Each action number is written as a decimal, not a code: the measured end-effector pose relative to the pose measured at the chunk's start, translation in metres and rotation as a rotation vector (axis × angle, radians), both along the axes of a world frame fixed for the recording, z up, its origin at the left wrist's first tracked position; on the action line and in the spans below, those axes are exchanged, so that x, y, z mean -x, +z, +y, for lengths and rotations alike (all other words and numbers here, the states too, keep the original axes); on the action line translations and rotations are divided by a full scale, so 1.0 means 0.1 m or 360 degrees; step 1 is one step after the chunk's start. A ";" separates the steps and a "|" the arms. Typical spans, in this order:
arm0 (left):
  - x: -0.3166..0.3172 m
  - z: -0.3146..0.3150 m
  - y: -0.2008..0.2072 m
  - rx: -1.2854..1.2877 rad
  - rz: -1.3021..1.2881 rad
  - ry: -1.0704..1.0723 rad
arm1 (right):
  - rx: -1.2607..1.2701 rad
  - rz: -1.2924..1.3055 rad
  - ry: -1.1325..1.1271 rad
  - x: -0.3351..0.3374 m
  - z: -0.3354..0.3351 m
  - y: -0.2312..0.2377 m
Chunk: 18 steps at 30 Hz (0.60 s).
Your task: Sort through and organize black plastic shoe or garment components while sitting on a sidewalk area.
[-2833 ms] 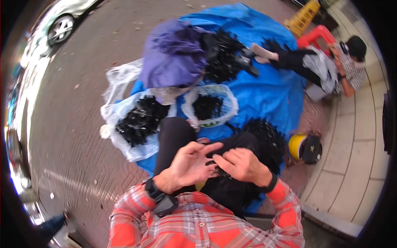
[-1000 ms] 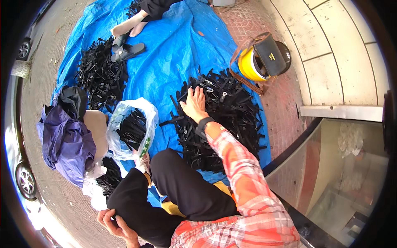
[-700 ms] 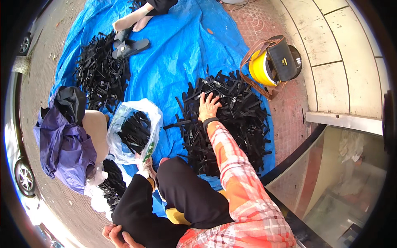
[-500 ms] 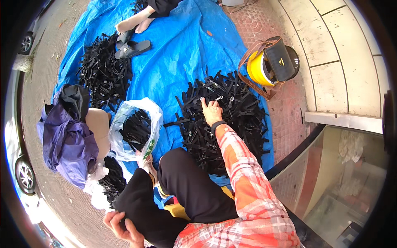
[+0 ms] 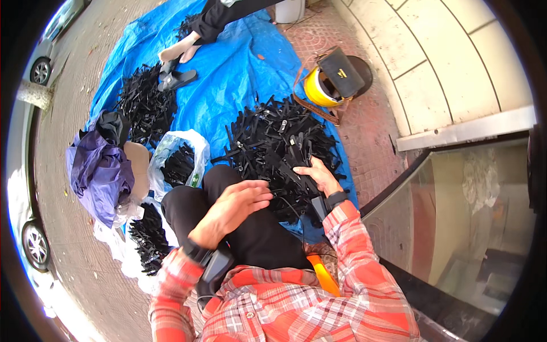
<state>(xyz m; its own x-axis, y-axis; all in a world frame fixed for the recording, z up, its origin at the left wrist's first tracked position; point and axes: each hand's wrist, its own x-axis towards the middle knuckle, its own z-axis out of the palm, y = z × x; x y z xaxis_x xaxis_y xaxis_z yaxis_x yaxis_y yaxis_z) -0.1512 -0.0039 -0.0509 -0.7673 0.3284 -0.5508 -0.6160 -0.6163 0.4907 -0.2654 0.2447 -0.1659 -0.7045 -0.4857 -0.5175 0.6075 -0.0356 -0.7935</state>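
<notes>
On the blue tarp lies a wide heap of thin black strips (image 5: pixel 259 137), some with small shiny metal parts. At the heap's near right side, my right hand (image 5: pixel 323 178) is closed round a bunch of black strips (image 5: pixel 297 153) that stands up from it. My left hand (image 5: pixel 238 206) is above my black-trousered knees, fingers stretched out together, with nothing visible in it. Left of the heap, an open clear plastic bag (image 5: pixel 201 154) holds more black strips (image 5: pixel 178 165). What exactly the strips are, I cannot tell.
Another strip pile (image 5: pixel 145 108) lies farther left on the tarp (image 5: pixel 216 80), near grey sandals (image 5: pixel 176 80) and another person's bare feet (image 5: pixel 179 50). Purple cloth (image 5: pixel 99 174) and strips on white plastic (image 5: pixel 148 236) are at left. A yellow bucket (image 5: pixel 317 90) with a black bag (image 5: pixel 342 73) and a glass case (image 5: pixel 456 228) stand right.
My right hand has drawn back toward me from the middle of the heap and now grips black strips. My left hand has risen from beside my leg to above my knees. The view has shifted.
</notes>
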 end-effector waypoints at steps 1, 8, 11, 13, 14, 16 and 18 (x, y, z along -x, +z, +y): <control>0.01 0.13 -0.22 -0.0033 -0.0101 -0.0070 | 0.0063 -0.0039 -0.0085 -0.12 0.10 0.08; -0.11 0.82 -0.69 -0.0294 -0.0009 -0.0024 | 0.0241 0.0107 -0.0271 -0.93 0.06 0.93; -0.23 0.81 -0.51 -0.0311 0.0072 -0.0045 | 0.0175 0.0461 -0.0176 -1.21 -0.15 1.04; -0.36 0.78 -0.33 -0.0247 0.0215 0.0016 | -0.0201 0.1066 -0.0018 -1.33 -0.27 1.05; -0.45 0.78 -0.33 -0.0128 0.0369 0.0070 | -0.0588 0.1193 0.0072 -1.44 -0.31 1.09; -0.60 0.71 -0.13 -0.0204 0.0342 0.0091 | -0.1360 0.1282 0.0489 -1.60 -0.48 1.37; -0.73 0.60 0.00 -0.0163 0.0311 0.0119 | -0.1394 0.1492 0.0546 -1.73 -0.54 1.50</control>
<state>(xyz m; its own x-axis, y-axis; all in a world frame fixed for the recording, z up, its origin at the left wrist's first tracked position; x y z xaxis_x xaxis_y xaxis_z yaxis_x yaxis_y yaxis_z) -0.0782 0.0562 -0.0507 -0.8805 0.3130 -0.3561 -0.4660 -0.7094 0.5288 -0.0927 0.1911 -0.0161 -0.8736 -0.4669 -0.1373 -0.3035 0.7431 -0.5964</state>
